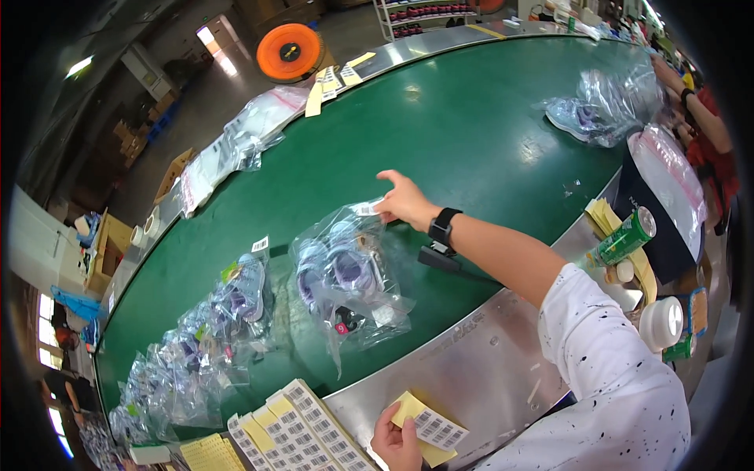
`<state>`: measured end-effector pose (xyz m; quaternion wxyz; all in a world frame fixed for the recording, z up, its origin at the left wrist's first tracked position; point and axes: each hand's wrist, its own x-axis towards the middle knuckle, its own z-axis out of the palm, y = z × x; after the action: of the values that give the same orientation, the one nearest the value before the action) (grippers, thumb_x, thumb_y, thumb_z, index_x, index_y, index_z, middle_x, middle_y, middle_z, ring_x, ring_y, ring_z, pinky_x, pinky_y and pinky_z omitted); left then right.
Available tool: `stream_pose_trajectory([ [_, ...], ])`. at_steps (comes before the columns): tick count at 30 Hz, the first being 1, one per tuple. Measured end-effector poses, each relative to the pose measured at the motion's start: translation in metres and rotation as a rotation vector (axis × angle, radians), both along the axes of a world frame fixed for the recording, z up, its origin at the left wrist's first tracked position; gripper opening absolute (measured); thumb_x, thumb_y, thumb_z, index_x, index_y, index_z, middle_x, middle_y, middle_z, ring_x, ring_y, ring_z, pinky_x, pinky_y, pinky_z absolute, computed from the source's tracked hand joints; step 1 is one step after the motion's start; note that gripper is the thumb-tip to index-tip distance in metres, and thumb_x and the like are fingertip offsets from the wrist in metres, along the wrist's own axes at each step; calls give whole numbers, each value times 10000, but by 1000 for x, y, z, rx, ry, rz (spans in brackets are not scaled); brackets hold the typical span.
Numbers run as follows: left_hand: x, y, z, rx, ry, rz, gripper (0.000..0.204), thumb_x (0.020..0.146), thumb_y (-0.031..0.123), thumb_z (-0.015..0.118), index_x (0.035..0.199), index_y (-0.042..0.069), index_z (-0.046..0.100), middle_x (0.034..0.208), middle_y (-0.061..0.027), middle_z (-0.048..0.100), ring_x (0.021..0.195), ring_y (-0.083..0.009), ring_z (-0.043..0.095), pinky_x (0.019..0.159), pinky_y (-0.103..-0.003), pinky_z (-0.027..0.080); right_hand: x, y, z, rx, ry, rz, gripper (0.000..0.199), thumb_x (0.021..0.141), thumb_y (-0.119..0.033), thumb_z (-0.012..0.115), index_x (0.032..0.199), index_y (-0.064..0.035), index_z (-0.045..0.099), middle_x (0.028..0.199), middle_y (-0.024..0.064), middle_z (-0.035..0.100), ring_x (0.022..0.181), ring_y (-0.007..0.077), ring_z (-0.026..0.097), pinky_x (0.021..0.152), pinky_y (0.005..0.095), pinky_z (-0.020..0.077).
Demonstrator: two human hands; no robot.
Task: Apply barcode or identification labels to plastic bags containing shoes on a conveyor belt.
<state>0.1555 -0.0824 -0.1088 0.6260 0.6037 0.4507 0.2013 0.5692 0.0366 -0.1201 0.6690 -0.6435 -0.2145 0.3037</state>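
My left hand (pixel 397 441), low in the view, grips a yellow backing sheet (pixel 436 432) bearing white barcode labels. My right hand (pixel 405 201) reaches out over the green conveyor belt (pixel 463 141). Its lower fingertips meet a white barcode label (pixel 366 209) at the top edge of a clear plastic bag (pixel 389 314), while another finger points away. Inside that bag lies a pair of pale blue and lilac shoes (pixel 351 267). A dark strap with a device (pixel 444 228) circles my right wrist.
Several bagged shoes (pixel 239 294) line the belt at left. Label sheets (pixel 302 416) lie on the near metal edge. A person's arm (pixel 699 110) is beside another bagged pair (pixel 577 118) at far right. A green can (pixel 624 235) and white roll (pixel 661 323) stand right. An orange fan (pixel 289 52) is beyond.
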Motion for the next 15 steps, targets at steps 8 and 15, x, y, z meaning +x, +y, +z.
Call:
stream_pose_trajectory([
  [8, 6, 2, 9, -46, -243, 50, 348, 875, -41, 585, 1217, -49, 518, 1021, -99, 622, 911, -111, 605, 771, -222, 489, -98, -36, 48, -201, -769, 459, 357, 833, -191, 659, 1141, -31, 576, 687, 38, 581, 601, 136, 539, 584, 318, 454],
  [15, 13, -1, 9, -63, -301, -22, 387, 884, -13, 610, 1255, -27, 502, 1046, -109, 632, 920, -125, 630, 782, -231, 511, -129, -3, 29, 334, -1053, 363, 521, 841, -345, 672, 1244, -35, 561, 1123, 221, 611, 964, 301, 616, 793, 402, 485],
])
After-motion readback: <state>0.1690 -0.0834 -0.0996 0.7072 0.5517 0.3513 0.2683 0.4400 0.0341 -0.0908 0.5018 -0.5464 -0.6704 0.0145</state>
